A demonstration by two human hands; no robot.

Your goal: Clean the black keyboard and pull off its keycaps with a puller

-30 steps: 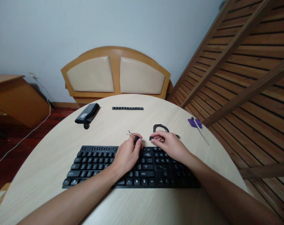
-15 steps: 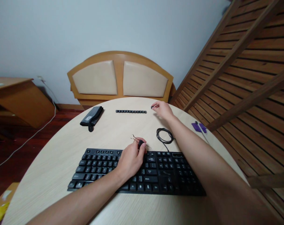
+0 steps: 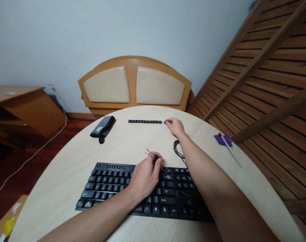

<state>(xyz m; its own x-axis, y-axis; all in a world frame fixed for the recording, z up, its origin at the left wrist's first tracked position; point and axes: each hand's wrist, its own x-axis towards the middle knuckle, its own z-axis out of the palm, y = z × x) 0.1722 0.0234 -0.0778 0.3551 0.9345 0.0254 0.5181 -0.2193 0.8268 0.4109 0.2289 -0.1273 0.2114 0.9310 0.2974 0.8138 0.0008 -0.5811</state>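
Over the upper middle of a black keyboard [image 3: 107,179], my left hand [image 3: 144,176] is closed around a keycap puller [image 3: 156,158] with a black handle and thin wire prongs. My right hand [image 3: 175,127] reaches to the far side of the table and pinches a small black keycap [image 3: 165,122] at the tabletop. A straight row of several black keycaps [image 3: 145,121] lies just left of it, a small gap apart. The keyboard's right part is hidden under my right forearm.
The coiled keyboard cable [image 3: 177,149] lies beside my right forearm. A folded black pouch [image 3: 102,127] rests at the far left of the round table [image 3: 74,151]. At the right, a brush with a pale handle [image 3: 230,149] lies across a purple cloth [image 3: 220,140].
My right hand has come down and slightly left with the keycap, closer to the end of the row. My left hand keeps the puller over the keyboard. The view has shifted a little.
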